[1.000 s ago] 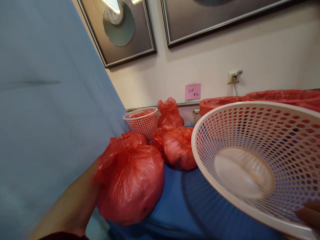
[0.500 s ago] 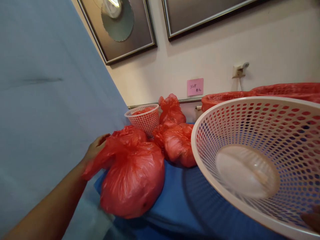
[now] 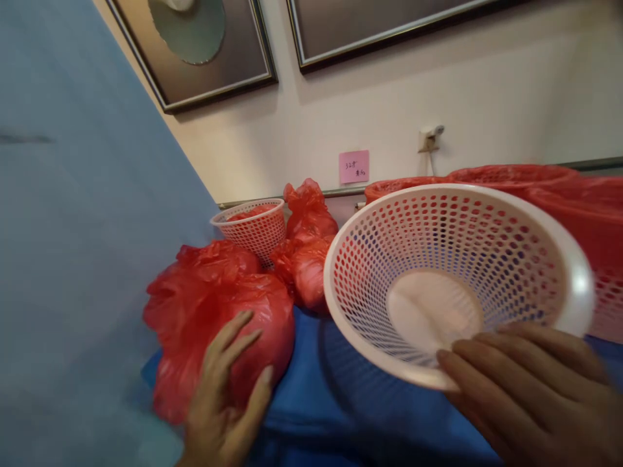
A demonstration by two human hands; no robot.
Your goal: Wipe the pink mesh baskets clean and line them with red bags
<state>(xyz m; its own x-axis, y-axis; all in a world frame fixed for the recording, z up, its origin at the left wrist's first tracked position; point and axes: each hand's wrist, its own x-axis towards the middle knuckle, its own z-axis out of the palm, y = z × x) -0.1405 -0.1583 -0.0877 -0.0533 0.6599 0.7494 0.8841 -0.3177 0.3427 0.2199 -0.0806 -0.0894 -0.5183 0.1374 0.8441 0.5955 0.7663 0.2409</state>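
My right hand (image 3: 530, 389) grips the near rim of a white plastic colander-like basket (image 3: 433, 305), fingers over its edge. The basket is tilted so its bare inside and round base face me. My left hand (image 3: 228, 389) is in front of a full red plastic bag (image 3: 263, 305), fingers spread, holding nothing; whether it touches the bag I cannot tell. The bag's loose top (image 3: 180, 311) flops toward the left. More filled red bags (image 3: 311, 272) sit just behind it.
A smaller white basket (image 3: 272, 227) with red plastic inside stands at the back left. Red-lined baskets (image 3: 511, 174) stand at the back right. Blue covering (image 3: 306, 395) lies underneath. A pale blue surface (image 3: 87, 227) rises at left; a socket (image 3: 429, 139) is on the wall.
My left hand has let go of the bag's top and moved right and nearer. The white basket has shifted left, and my right hand has come further into view on its rim.
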